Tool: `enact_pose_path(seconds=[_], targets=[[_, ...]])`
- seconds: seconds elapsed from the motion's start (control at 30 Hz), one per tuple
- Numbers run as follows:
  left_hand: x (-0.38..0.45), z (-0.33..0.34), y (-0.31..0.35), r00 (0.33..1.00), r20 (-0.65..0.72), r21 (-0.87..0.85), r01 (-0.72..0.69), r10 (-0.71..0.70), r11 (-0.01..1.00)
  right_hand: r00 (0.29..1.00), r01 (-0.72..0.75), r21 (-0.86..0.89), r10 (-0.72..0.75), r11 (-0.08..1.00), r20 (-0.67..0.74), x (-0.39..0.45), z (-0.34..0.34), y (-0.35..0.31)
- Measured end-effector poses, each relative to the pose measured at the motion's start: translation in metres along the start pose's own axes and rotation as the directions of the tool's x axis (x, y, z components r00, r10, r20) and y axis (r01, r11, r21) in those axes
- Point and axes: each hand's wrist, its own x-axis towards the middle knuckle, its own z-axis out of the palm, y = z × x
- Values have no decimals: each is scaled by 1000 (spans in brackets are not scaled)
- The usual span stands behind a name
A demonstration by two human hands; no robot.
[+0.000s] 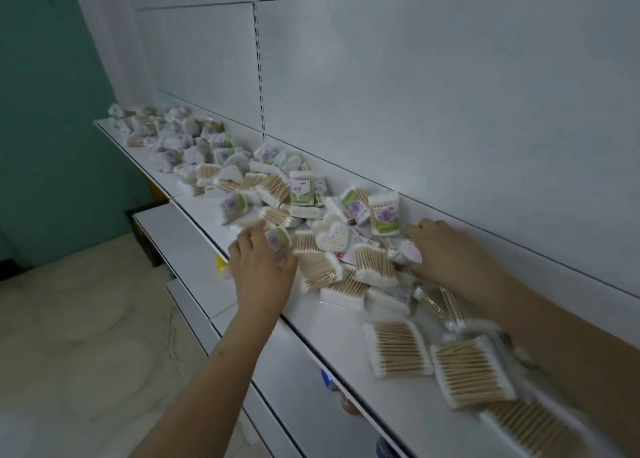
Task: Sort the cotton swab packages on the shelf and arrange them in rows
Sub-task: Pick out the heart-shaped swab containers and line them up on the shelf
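Observation:
A long jumble of cotton swab packages [277, 194] covers the white shelf [332, 333], running away to the far left. Some carry green and purple flower labels, some are heart-shaped [334, 236], others are flat clear packs of wooden-stick swabs [374, 265]. My left hand [261, 270] reaches over the shelf's front edge, fingers and thumb closed around a flower-label package [278, 239]. My right hand [446, 253] lies on the pile near the back panel, fingers curled down beside a small heart-shaped package [410, 251]. Three flat packs [394, 348] lie side by side at the near right.
A white back panel [450, 111] with a slotted upright [258, 59] rises behind the shelf. Lower white shelves [166, 229] jut out below the front edge. Pale floor [86, 319] lies to the left and a teal wall [41, 111] stands beyond it.

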Motion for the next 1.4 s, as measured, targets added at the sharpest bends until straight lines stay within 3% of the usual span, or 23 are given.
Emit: enact_pose_path(seconds=[0.1,0.27,0.33,0.4,0.53,0.67,0.8,0.93,1.1,1.23,1.4], targets=[[15,7,-7,988,111,185,89,-111,979,999,5,66,-3,998,-34,5,-20,4],[23,8,-22,996,80,233,21,-40,972,956,127,280,-42,952,-290,17,-56,0],[25,7,-25,997,68,138,17,-27,990,923,198,343,-57,918,-380,23,-63,-2],[24,1,-23,999,34,-71,-5,7,997,891,260,370,-74,892,-448,29,-63,-4],[24,-22,-5,999,-42,-389,-30,14,921,851,330,457,-51,826,-523,36,-53,-6],[14,-53,22,996,53,-563,89,-71,822,851,315,567,38,761,-523,37,-48,1],[-17,-77,42,992,119,-675,106,-35,730,837,285,619,124,732,-533,12,-59,4],[-54,-94,52,966,257,-756,216,-22,617,805,266,601,170,753,-569,-32,-72,4],[-110,-99,73,902,425,-847,365,80,387,833,222,647,203,729,-515,-102,-70,13],[-155,-90,103,770,623,-780,598,138,183,854,140,667,252,732,-456,-180,-66,27],[-208,-79,155,696,661,-746,651,279,144,834,16,688,370,725,-409,-272,-73,66]])
